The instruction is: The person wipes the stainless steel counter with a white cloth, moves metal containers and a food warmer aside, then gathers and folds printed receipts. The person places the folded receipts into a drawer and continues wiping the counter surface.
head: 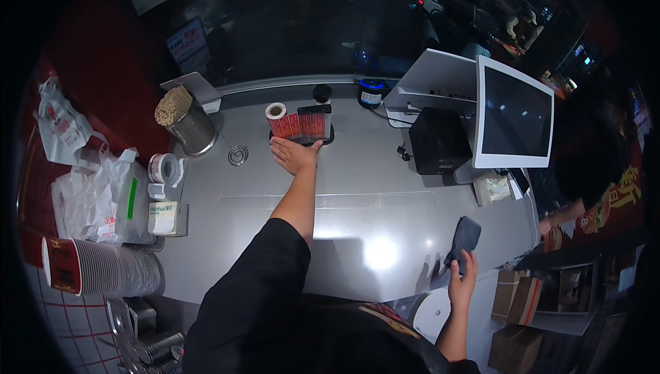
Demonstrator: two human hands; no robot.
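My left hand (296, 156) lies at the near side of a small black tape-style dispenser (328, 139) on the steel counter, its thumb spread from the fingers. The dispenser carries a roll of red-and-white labels (276, 111), with a strip of labels drawn across it. Whether the palm presses on the base is hard to see. Near the counter's right front edge, my right hand (461, 278) has its fingertips at the lower end of a dark flat object (467, 235). That could be a phone or a folded cloth, and whether the fingers grip it is unclear.
Left on the counter (258, 250) stand a steel canister of sticks (192, 129), tape rolls (166, 169), plastic bags (98, 198) and stacked paper cups (103, 267). A monitor (515, 113) and black box (441, 140) stand right. Another person's arm (564, 215) shows at right.
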